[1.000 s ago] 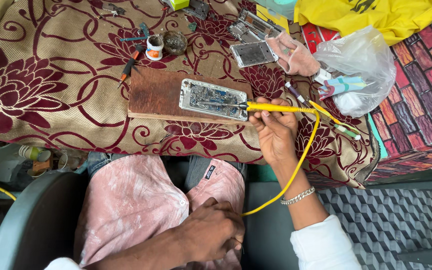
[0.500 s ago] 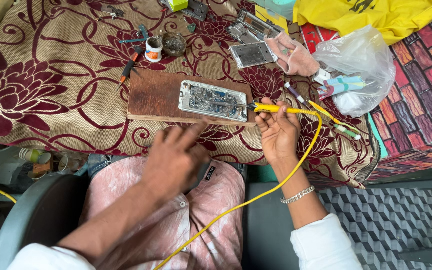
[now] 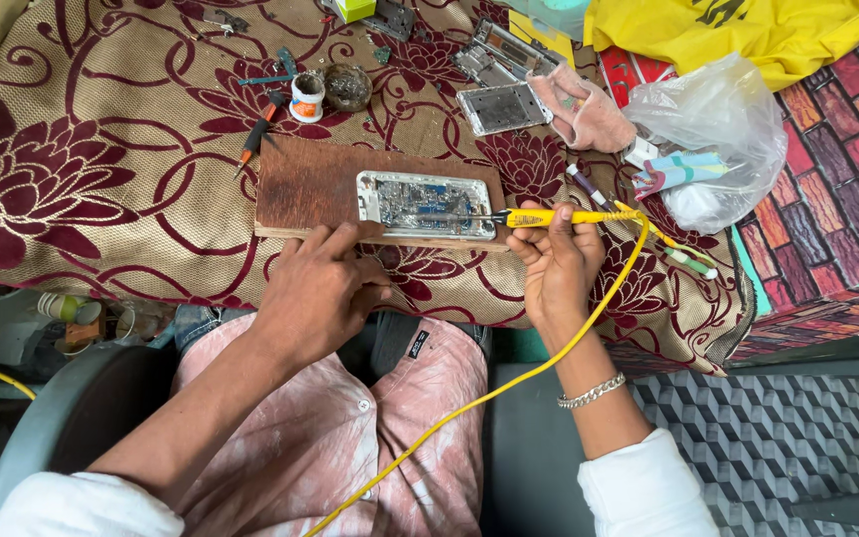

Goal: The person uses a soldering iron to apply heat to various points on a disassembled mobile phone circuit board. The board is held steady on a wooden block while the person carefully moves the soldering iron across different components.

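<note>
Soldering iron (image 3: pixel 559 216), light and stiff, sits pinched at its yellow handle by the right hand (image 3: pixel 555 267); left hand (image 3: pixel 320 288), fingers loosely curled, steadies the wooden board (image 3: pixel 310 189) under the fragile opened phone (image 3: pixel 428 204).

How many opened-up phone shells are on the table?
3. One shell lies on the wooden board, under the yellow iron in the right hand. Two more lie farther back by the pink cloth. Others may be hidden.
</note>
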